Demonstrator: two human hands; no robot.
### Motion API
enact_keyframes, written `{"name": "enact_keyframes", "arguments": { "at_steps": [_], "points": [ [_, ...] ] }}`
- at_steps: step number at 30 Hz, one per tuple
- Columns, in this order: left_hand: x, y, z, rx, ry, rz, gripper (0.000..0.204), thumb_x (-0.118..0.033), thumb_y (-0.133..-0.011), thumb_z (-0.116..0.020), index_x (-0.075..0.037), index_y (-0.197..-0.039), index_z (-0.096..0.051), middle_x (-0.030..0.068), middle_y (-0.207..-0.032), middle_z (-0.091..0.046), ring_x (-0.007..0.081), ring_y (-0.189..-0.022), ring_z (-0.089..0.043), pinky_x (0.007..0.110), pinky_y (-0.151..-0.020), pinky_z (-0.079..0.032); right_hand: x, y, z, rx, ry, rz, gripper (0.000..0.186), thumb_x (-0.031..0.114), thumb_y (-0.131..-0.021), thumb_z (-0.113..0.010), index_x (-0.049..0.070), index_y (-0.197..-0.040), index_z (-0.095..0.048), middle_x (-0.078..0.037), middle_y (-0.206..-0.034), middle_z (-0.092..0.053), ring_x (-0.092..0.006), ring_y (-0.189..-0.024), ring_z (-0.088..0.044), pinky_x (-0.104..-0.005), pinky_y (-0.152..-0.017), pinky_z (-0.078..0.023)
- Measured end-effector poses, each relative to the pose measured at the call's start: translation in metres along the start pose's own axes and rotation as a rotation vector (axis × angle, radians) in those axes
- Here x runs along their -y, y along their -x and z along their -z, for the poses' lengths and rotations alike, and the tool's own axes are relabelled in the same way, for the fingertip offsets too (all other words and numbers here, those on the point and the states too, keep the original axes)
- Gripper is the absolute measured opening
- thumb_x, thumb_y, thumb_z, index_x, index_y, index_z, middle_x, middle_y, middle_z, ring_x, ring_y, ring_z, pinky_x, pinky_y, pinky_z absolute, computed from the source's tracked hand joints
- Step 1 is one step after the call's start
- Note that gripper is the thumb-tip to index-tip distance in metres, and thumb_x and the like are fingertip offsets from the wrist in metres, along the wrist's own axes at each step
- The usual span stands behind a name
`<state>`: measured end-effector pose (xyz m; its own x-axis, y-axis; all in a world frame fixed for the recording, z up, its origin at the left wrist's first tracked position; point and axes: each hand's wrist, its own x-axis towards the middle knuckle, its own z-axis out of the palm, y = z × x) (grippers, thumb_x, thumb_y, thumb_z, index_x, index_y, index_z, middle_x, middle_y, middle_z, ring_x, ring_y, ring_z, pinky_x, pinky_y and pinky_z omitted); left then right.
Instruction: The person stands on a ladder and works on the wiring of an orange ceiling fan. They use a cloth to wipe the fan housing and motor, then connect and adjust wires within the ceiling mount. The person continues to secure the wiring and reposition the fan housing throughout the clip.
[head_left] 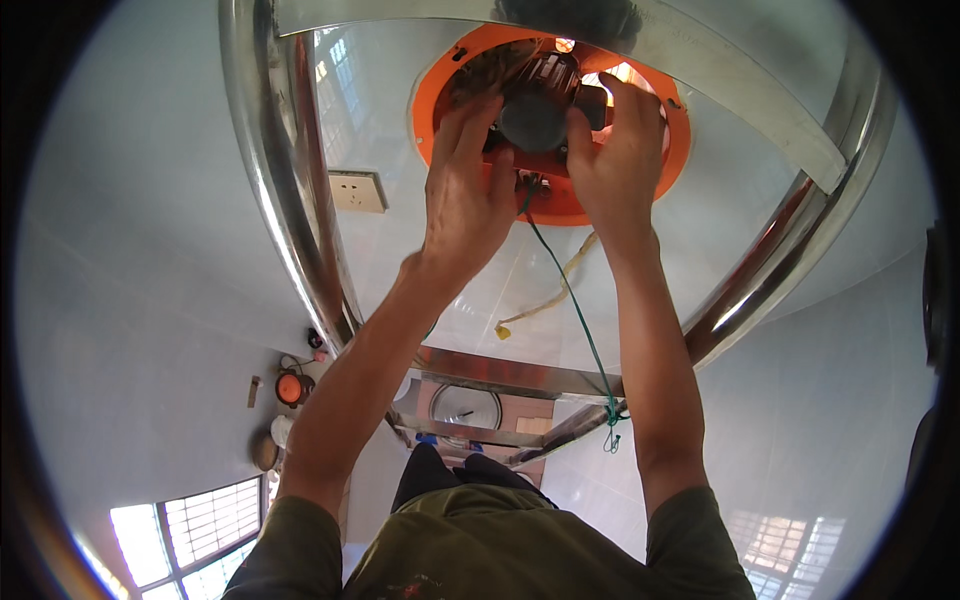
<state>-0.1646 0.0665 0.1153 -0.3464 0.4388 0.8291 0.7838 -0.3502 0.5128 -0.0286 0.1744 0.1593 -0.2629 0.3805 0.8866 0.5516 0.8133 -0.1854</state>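
An orange round fan housing point(550, 212) is set in the pale tiled wall. A dark fan motor with a round black end point(534, 122) sits within its ring. My left hand point(465, 190) grips the motor's left side, its thumb low beside the round end. On the other side my right hand point(618, 165) holds the motor, thumb against the round end and fingers raised along a dark box. Fingers partly hide both sides of the motor. From beneath it a thin green cord point(568, 285) runs down to a knot on a metal rung.
Shiny metal ladder rails point(290, 215) flank my arms, with a crossbar point(500, 370) below. A pale cable point(550, 300) with a yellow tip hangs on the wall. A wall socket point(357, 191) is at the left. Far below lies a round metal lid point(466, 404).
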Motion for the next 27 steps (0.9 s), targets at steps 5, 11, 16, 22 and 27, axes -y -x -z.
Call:
{"name": "enact_keyframes", "arguments": {
  "at_steps": [5,11,16,22,27],
  "points": [
    [0.004,0.001,0.003,0.059,-0.004,0.173,0.048,0.000,-0.096,-0.066,0.000,-0.144,-0.057,0.0208,-0.138,-0.062,0.0364,-0.125,-0.063,0.045,-0.106,-0.052,0.017,-0.056,-0.048,0.169,-0.043,0.007,0.042,0.033,-0.090,-0.079,0.014,-0.127,-0.072,-0.011,-0.128,-0.072,-0.0354,-0.122,-0.065,-0.0532,-0.104,-0.050],
    [0.007,0.050,0.008,0.137,0.057,0.392,0.044,0.000,-0.097,-0.068,-0.001,-0.140,-0.063,0.0155,-0.136,-0.066,0.0301,-0.125,-0.065,0.042,-0.104,-0.053,-0.009,-0.089,-0.099,0.049,0.212,0.192,0.046,0.035,-0.087,-0.078,0.024,-0.132,-0.073,-0.011,-0.131,-0.071,-0.0375,-0.126,-0.063,-0.0552,-0.107,-0.049],
    [0.013,0.064,0.041,0.090,0.206,0.607,0.038,-0.001,-0.098,-0.069,0.000,-0.136,-0.067,0.0142,-0.128,-0.071,0.0275,-0.115,-0.071,0.041,-0.096,-0.057,0.025,-0.073,-0.088,0.022,0.184,0.186,0.047,0.026,-0.085,-0.080,0.019,-0.131,-0.074,-0.010,-0.132,-0.071,-0.0367,-0.124,-0.063,-0.0523,-0.106,-0.046],
    [0.016,0.062,0.052,0.101,0.632,0.864,0.047,-0.020,-0.106,-0.068,-0.003,-0.149,-0.060,0.0126,-0.138,-0.069,0.0189,-0.119,-0.069,0.036,-0.094,-0.058,0.048,-0.010,-0.031,-0.139,-0.095,0.189,0.029,0.010,-0.082,-0.078,0.003,-0.108,-0.069,-0.017,-0.119,-0.071,-0.0373,-0.106,-0.065,-0.0484,-0.098,-0.047],
    [0.002,0.061,0.059,0.002,1.178,0.952,0.057,-0.041,-0.114,-0.049,-0.006,-0.158,-0.047,0.0128,-0.147,-0.063,0.0264,-0.127,-0.067,0.045,-0.110,-0.054,0.084,0.047,0.036,-0.016,-0.533,0.189,0.031,0.006,-0.074,-0.081,0.001,-0.094,-0.058,-0.023,-0.118,-0.068,-0.0406,-0.094,-0.066,-0.0467,-0.076,-0.056]
  ]
}}
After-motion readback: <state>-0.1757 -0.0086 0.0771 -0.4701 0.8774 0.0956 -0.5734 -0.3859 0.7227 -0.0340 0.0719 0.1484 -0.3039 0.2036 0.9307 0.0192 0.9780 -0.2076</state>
